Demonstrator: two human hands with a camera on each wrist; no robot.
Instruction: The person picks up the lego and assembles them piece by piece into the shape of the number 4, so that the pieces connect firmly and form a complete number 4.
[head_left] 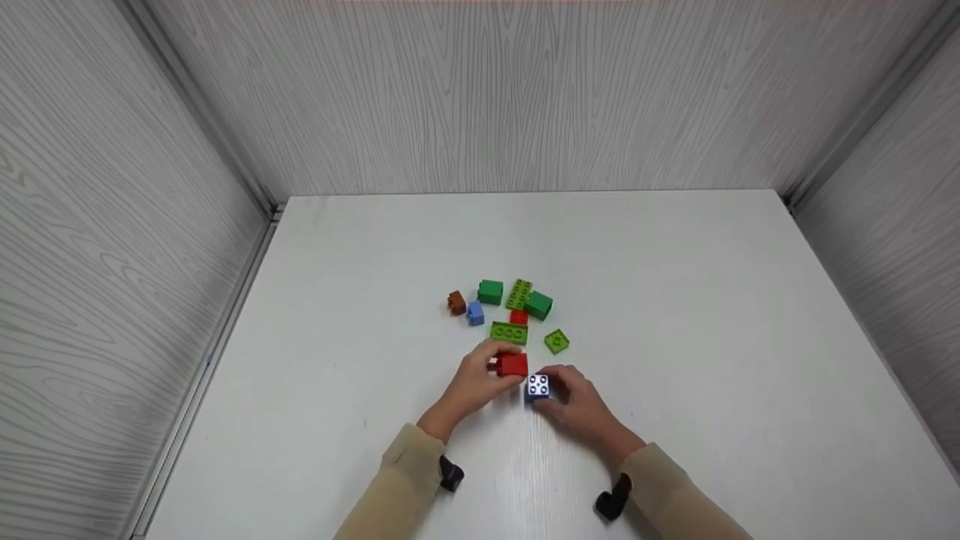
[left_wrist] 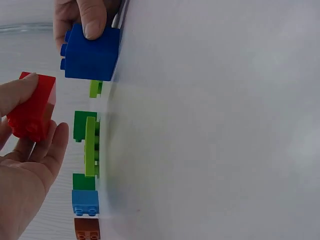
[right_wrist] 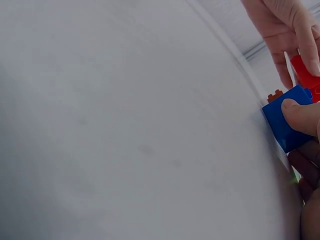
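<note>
My left hand [head_left: 478, 380] grips a red brick [head_left: 514, 365] between thumb and fingers, its studs turned to the left in the head view. In the left wrist view that red brick [left_wrist: 37, 107] is held off the table, with fingers beneath it. To the right, my right hand [head_left: 581, 405] pinches a blue brick [head_left: 538, 386], studs up and shiny with glare. The thumb lies against the side of this blue brick [left_wrist: 92, 55] in the left wrist view, and it seems to stand on the table. The two bricks are close but apart.
Beyond the hands lie a lime plate [head_left: 509, 333], a small lime square piece [head_left: 556, 341], a longer lime plate [head_left: 518, 294], green bricks [head_left: 490, 292] [head_left: 538, 305], a red piece [head_left: 518, 317], a light blue brick [head_left: 475, 313] and a brown brick [head_left: 457, 303]. Panels [head_left: 480, 97] enclose the white table [head_left: 675, 300].
</note>
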